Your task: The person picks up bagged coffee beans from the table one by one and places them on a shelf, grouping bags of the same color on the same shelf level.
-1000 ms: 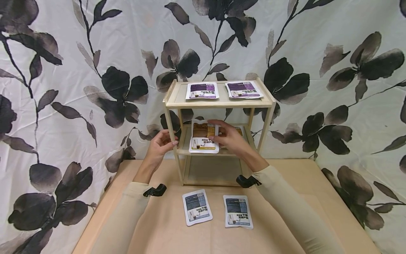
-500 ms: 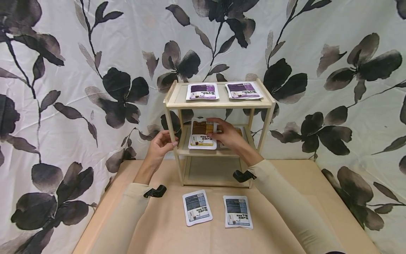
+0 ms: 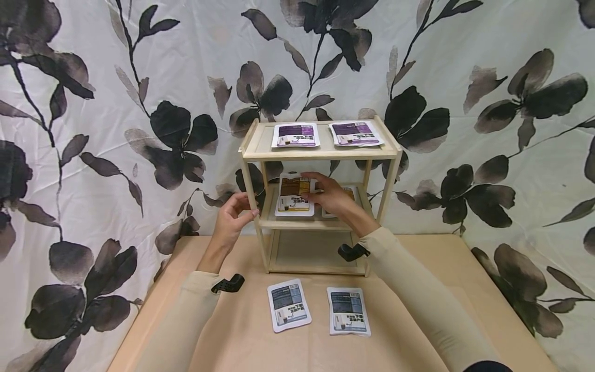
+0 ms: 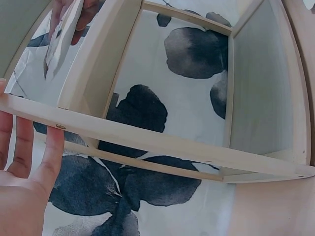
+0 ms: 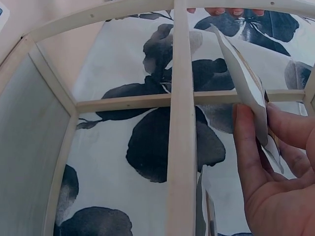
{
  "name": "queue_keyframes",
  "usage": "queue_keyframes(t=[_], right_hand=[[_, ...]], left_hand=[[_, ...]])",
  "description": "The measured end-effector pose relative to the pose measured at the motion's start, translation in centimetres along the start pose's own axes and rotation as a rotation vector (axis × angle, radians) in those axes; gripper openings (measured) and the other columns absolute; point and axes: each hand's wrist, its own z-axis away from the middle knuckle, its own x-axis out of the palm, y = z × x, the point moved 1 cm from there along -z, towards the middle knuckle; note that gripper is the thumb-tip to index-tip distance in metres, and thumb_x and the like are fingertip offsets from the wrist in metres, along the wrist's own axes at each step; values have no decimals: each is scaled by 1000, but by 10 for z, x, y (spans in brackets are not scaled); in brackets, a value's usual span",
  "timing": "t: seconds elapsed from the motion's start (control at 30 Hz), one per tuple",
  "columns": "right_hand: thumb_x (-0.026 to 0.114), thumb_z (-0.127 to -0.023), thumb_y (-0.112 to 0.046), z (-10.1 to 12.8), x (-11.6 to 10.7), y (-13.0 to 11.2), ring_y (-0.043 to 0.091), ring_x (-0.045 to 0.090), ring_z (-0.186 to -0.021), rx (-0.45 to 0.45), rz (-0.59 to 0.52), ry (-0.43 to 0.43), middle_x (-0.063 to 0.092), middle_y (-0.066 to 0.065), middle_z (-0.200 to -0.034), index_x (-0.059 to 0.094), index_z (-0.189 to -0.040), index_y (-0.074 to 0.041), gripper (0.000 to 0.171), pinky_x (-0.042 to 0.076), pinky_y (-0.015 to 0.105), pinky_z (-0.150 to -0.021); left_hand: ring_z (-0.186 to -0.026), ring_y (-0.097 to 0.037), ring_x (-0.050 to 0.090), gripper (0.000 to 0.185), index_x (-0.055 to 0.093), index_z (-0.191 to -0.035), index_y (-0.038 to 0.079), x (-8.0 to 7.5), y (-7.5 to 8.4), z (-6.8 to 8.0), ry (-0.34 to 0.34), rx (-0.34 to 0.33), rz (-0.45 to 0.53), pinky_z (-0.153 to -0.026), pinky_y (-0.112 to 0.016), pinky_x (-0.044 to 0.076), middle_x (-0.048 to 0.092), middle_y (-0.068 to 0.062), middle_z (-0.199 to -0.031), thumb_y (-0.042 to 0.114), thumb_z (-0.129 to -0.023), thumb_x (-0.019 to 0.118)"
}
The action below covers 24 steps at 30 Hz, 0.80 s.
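Head view shows right hand [image 3: 332,199] pinching a brown packet [image 3: 294,197] over the rack's [image 3: 321,150] middle shelf, left hand [image 3: 232,217] relaxed against its post, two blue packets [image 3: 288,305] unshelved near the table's front edge.

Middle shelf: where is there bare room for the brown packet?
The left half of the middle shelf of the wooden rack is bare, under the brown packet pinched by the right hand. The right half holds another brown packet. The top shelf carries two purple packets. The bottom shelf is bare. The left hand touches the left post.
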Motion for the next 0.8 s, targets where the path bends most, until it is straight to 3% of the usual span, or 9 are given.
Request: queue_keyframes(t=[0.13, 0.37, 0.5, 0.6, 0.8], right_hand=[[65, -100, -11, -5, 1, 0, 30, 65, -110, 15, -15, -17, 50, 23, -138, 39, -156, -23, 64, 58, 41, -91], [68, -99, -15, -12, 3, 3, 33, 62, -111, 37, 41, -15, 45, 24, -142, 39, -157, -21, 65, 56, 43, -93], [71, -97, -17, -13, 4, 5, 36, 52, -129, 47, 103, -2, 39, 24, -152, 38, -157, -18, 68, 50, 48, -102], [74, -94, -17, -12, 5, 3, 36, 45, -137, 57, 138, 22, 42, 22, -152, 40, -156, -15, 71, 46, 50, -107], [75, -93, -14, -10, 6, 0, 36, 45, -141, 67, 209, 60, 43, 19, -155, 43, -153, -8, 68, 45, 50, -110]], left_hand=[[-96, -16, 61, 42, 56, -127, -9, 0, 0, 0, -1, -6, 5, -76, -23, 56, 65, 0, -103, -9, -88, 70], [-97, -16, 60, 40, 57, -127, -7, 0, -1, 1, -3, -24, -3, -77, -23, 56, 65, 0, -104, -9, -89, 70], [-98, -17, 61, 40, 57, -127, -5, 0, -1, 2, -3, -31, -11, -77, -23, 56, 65, 1, -105, -7, -90, 70], [-99, -17, 60, 41, 56, -128, -7, -1, 0, 2, -5, -26, -11, -78, -23, 55, 65, 1, -105, -8, -90, 70], [-98, -16, 61, 42, 57, -129, -7, -2, 0, 1, -4, -23, -3, -77, -22, 55, 66, 0, -105, -9, -89, 70]])
